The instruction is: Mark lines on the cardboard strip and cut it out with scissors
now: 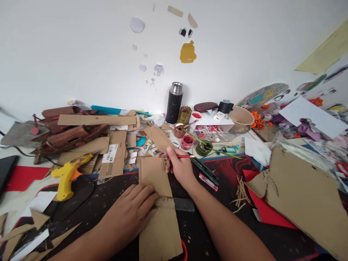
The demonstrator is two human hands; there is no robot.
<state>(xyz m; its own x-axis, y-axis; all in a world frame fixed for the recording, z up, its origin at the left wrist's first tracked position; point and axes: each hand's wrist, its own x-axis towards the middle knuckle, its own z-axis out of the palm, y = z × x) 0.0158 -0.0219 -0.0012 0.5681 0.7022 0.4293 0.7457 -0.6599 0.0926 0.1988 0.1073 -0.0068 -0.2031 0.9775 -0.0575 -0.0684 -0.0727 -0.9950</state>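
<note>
Left hand (pixel 136 204) laid flat over clear plastic ruler (pixel 185 205) and long brown cardboard strip (pixel 160 235), near centre. Right hand (pixel 178 164) grasping slim red pencil-like tool (pixel 187 156) by strip's far right corner.

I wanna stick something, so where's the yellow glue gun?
In the head view, the yellow glue gun lies on the left side, farther left than the left hand, pointing toward the barcode-labelled cardboard.
</note>
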